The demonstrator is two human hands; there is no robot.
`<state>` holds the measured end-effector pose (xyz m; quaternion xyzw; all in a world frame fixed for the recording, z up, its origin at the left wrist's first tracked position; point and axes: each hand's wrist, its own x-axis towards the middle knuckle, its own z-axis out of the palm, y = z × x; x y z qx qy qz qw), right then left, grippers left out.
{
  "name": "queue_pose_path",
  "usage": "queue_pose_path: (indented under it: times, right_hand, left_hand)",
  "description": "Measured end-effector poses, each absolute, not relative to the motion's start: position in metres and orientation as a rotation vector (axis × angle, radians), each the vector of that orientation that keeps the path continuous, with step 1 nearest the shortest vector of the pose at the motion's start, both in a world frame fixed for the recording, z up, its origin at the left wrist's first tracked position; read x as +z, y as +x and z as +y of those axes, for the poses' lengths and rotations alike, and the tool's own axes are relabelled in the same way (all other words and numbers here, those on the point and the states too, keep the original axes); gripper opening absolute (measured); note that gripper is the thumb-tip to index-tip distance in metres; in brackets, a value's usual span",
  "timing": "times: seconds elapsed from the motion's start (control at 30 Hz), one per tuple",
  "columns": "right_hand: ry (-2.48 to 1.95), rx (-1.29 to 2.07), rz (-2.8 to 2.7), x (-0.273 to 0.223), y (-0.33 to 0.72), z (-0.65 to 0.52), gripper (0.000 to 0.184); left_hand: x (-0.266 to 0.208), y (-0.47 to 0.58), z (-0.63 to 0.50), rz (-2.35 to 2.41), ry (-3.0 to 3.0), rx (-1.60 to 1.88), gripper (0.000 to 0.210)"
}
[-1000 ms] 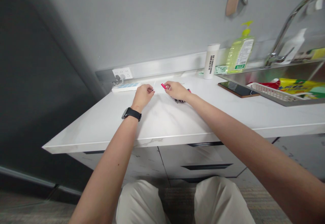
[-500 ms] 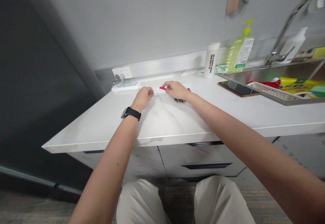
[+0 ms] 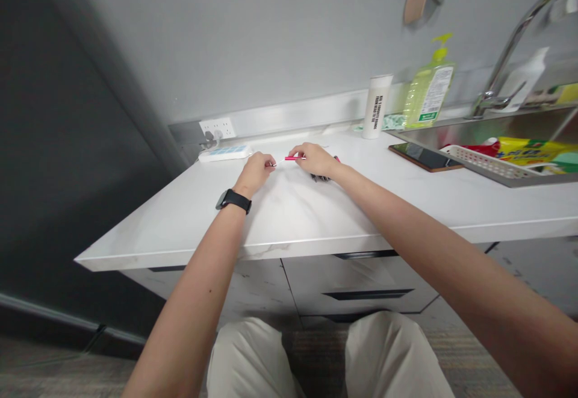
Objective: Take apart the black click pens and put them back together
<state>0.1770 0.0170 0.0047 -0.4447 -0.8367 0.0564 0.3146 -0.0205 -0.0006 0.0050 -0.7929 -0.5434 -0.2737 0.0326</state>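
My right hand [image 3: 309, 158] is closed in a pinch on a thin pink stick [image 3: 293, 158], held level just above the counter. A thin white piece [image 3: 280, 161] runs from the stick's left end toward my left hand [image 3: 259, 171]. The left fingertips are pinched together on something small, partly dark, too tiny to name. A narrow gap separates the two hands. Under my right wrist lies a dark, bristly-looking object [image 3: 320, 177], mostly covered, with a bit of pink showing beyond the wrist. A black watch [image 3: 233, 200] is strapped on my left wrist.
A white power strip [image 3: 224, 153] lies left of my hands, below a wall socket [image 3: 217, 127]. To the right stand a white tube [image 3: 377, 106] and a yellow-green pump bottle [image 3: 428, 91]. A phone [image 3: 424, 156] rests by the sink [image 3: 510, 179]. The counter's front edge [image 3: 316, 245] is near me.
Both hands stay nearly in place. The pink stick now lies more level, and a little more of it shows past the right fingertips.
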Motion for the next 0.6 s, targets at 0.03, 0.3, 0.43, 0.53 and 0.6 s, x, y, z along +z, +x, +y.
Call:
queue_pose_path:
  times: [0.03, 0.3, 0.43, 0.53, 0.6]
  right_hand:
    - [-1.172, 0.15, -2.205, 0.004, 0.177, 0.018, 0.031]
    - [-1.069, 0.192, -2.159, 0.0, 0.176, 0.021, 0.03]
    - [-1.052, 0.282, -2.01, 0.001, 0.176, 0.021, 0.029]
    - [-1.056, 0.352, -1.884, 0.006, 0.177, 0.016, 0.032]
    - [-1.042, 0.481, -1.795, 0.01, 0.176, 0.013, 0.031]
  left_hand:
    - [0.006, -0.02, -0.001, -1.655, -2.446, -0.853, 0.013]
    - [0.006, -0.014, -0.004, -1.527, -2.603, -1.101, 0.018]
    - [0.003, -0.012, -0.003, -1.547, -2.633, -1.245, 0.026]
    - [0.001, -0.013, 0.0, -1.625, -2.624, -1.261, 0.028]
    - [0.002, -0.014, 0.001, -1.7, -2.613, -1.217, 0.023]
